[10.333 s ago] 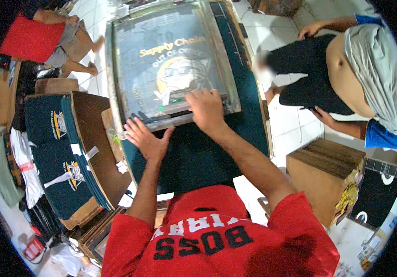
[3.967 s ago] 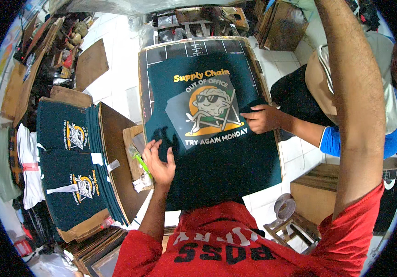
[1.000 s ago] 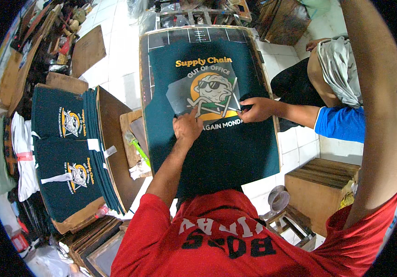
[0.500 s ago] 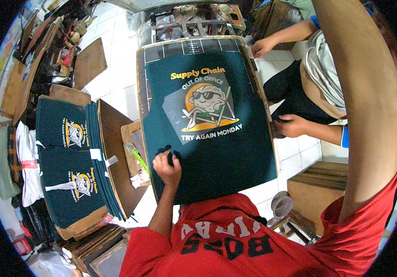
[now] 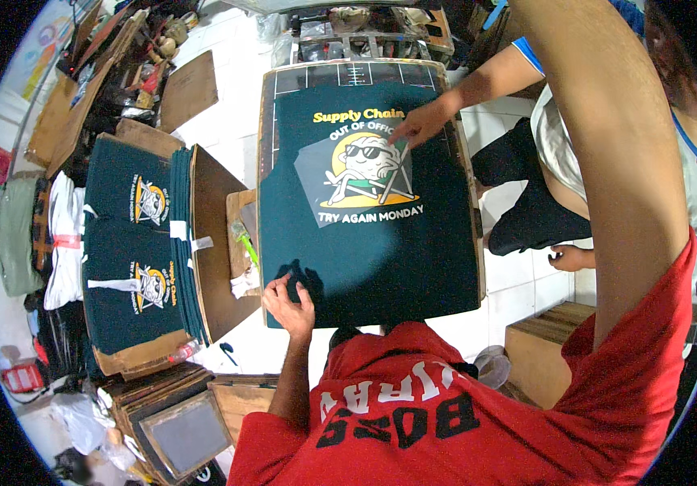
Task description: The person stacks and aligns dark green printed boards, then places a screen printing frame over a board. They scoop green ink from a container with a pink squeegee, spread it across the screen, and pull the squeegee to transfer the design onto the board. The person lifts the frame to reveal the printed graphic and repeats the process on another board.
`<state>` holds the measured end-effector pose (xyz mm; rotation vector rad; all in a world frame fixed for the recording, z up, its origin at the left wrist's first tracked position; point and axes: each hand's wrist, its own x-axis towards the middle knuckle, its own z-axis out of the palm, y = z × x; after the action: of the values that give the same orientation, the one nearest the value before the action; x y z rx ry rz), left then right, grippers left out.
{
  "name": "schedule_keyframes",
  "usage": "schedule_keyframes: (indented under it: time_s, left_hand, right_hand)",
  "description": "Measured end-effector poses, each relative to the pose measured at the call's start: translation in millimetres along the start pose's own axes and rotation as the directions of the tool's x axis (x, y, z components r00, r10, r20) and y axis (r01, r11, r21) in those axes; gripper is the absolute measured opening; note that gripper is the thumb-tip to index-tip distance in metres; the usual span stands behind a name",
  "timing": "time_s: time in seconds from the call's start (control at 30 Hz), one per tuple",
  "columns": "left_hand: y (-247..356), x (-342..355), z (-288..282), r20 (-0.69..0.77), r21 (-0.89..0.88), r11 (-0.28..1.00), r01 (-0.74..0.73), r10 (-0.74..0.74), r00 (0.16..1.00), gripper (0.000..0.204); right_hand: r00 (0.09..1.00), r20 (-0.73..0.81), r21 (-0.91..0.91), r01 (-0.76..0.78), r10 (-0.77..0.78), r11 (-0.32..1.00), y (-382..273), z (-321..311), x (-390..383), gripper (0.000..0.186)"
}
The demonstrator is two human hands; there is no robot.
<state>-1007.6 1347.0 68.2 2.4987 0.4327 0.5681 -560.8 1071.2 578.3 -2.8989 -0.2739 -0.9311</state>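
A dark green fabric panel (image 5: 340, 267) lies flat over a board, printed with a cartoon figure in a deck chair (image 5: 368, 166) and lettering. A pale, see-through patch (image 5: 313, 174) surrounds part of the print. Just above the panel's lower left corner is my left hand (image 5: 290, 306), its fingers loosely bent and apart with nothing visible in them; its shadow falls on the cloth. My right forearm (image 5: 607, 121) is raised and runs out past the top edge, so that hand is hidden. A co-worker's hand (image 5: 428, 121) reaches onto the print's upper right.
A stack of similar printed dark green panels (image 5: 125, 275) stands at left on a tilted board. Wooden frames (image 5: 182, 433) lean at lower left. A cardboard-coloured stack (image 5: 547, 344) stands at lower right. The co-worker (image 5: 555, 162) is close by at right.
The co-worker's upper hand has moved from the board's far right edge onto the print. The whole view has shifted slightly. My left hand stays at the panel's lower left.
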Motion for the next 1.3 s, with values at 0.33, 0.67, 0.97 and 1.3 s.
schedule_keyframes:
  time_s: [0.33,0.67,0.97,1.3]
  left_hand:
    - [-5.6,-60.1,-26.2,-0.04,0.068,0.988,0.139,-0.137,0.99,0.031]
    - [40.4,31.6,-39.8,-0.157,-0.031,0.995,-0.095,0.089,0.984,0.029]
    - [151.3,236.2,-68.6,0.382,-0.922,0.025,0.387,-0.1,0.919,0.067]
    - [21.1,148.6,77.3,0.777,-0.472,0.064,0.879,-0.441,0.449,0.069]
  right_hand:
    - [0.999,0.032,0.104,0.023,-0.026,0.994,-29.8,-41.1,-64.4,0.071]
    - [0.999,-0.014,0.105,0.038,-0.037,0.994,-48.1,-46.5,-130.6,0.055]
    - [0.946,-0.272,0.04,0.192,-0.174,0.981,-28.7,86.8,-243.2,0.071]
    - [0.956,0.263,0.279,0.053,-0.129,0.959,-47.5,224.8,-488.2,0.047]
